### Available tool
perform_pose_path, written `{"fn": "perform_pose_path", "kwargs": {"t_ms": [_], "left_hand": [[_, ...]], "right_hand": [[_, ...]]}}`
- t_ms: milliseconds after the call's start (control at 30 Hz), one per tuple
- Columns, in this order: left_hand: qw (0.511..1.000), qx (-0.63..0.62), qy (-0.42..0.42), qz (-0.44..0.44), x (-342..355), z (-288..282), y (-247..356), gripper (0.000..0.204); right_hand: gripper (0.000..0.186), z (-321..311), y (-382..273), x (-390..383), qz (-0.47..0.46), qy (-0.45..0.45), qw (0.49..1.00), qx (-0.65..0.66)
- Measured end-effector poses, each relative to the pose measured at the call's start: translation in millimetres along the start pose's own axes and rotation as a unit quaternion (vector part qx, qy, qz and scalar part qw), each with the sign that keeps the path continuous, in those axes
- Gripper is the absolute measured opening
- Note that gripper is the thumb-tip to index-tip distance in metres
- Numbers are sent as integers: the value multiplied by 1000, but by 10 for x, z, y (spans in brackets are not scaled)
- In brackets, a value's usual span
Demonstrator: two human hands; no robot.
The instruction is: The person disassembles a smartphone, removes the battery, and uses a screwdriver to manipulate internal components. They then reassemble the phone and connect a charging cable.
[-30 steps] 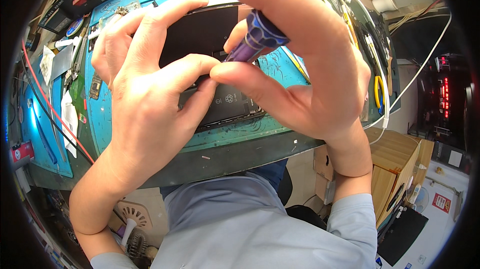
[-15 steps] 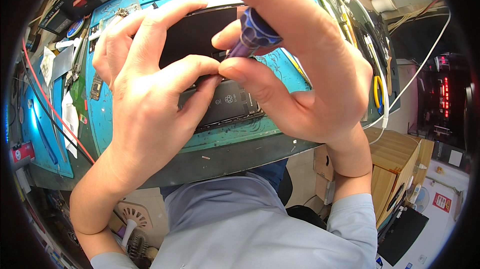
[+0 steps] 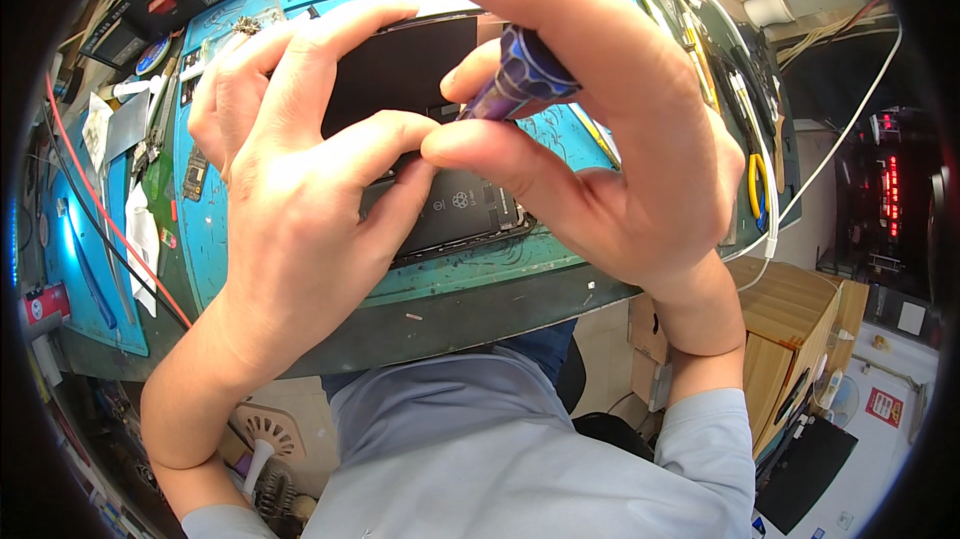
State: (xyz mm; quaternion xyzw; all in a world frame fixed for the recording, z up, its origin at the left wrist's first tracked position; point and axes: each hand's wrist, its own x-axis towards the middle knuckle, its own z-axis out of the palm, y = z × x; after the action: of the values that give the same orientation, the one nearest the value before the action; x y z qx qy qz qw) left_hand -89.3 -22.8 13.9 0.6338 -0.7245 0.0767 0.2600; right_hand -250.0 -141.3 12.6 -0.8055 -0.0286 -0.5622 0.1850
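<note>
An opened phone (image 3: 462, 207) lies on the blue work mat, its black battery showing below my fingers. Behind it stands the dark screen panel (image 3: 400, 69). In my right hand (image 3: 640, 139) is a screwdriver (image 3: 520, 74) with a blue and purple handle, held tilted between thumb and fingers, its tip end hidden. My left hand (image 3: 290, 179) pinches thumb and forefinger together right beside the screwdriver's lower end. Whatever sits in that pinch is hidden. The other left fingers curl over the left side of the screen panel.
A black device with a red switch (image 3: 160, 4) stands at the far left. Loose parts and a white paper strip (image 3: 140, 239) lie on the left. Yellow-handled pliers (image 3: 755, 189) and a white cable (image 3: 840, 139) are at the right, by a wooden cabinet (image 3: 785, 314).
The screwdriver handle has shifted slightly right and leans more. My right thumb has slid left along its lower end. My left hand has barely moved.
</note>
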Motion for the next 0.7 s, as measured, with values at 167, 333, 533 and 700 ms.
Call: {"fn": "perform_pose_path", "kwargs": {"t_ms": [167,333,533,700], "left_hand": [[1000,-1,-1,1,11,1,11,25],[1000,10,-3,1,12,-10,5,24],[1000,14,-8,-2,7,-2,6,24],[1000,7,-7,0,10,-7,12,27]], "right_hand": [[51,-12,27,-15,3,-4,1000,14],[53,17,49,-16,-6,6,1000,-1],[53,11,67,-46,-7,5,1000,-27],[47,-22,231,-130,-71,-40,995,-62]]}}
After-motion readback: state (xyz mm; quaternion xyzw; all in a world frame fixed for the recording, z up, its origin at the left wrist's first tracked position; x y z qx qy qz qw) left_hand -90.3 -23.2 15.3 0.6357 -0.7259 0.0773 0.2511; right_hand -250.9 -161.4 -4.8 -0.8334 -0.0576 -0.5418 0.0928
